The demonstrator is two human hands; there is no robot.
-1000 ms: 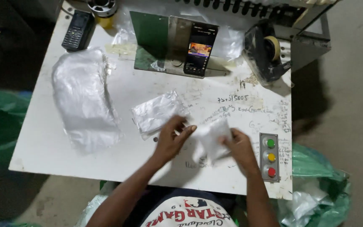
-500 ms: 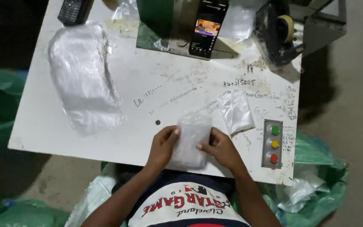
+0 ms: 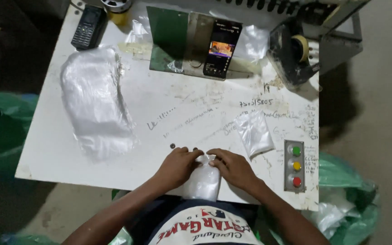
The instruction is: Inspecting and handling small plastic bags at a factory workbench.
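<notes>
Small clear plastic packet (image 3: 201,181) was pinched at its top by fingers of left hand (image 3: 176,166) and right hand (image 3: 236,169), steadied over white table edge (image 3: 91,179).

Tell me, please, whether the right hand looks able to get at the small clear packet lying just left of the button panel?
Probably yes. The small clear packet lies flat on the white table, just beyond the right hand, with nothing between them. But that hand and the left hand are both gripping a white bag.
</notes>
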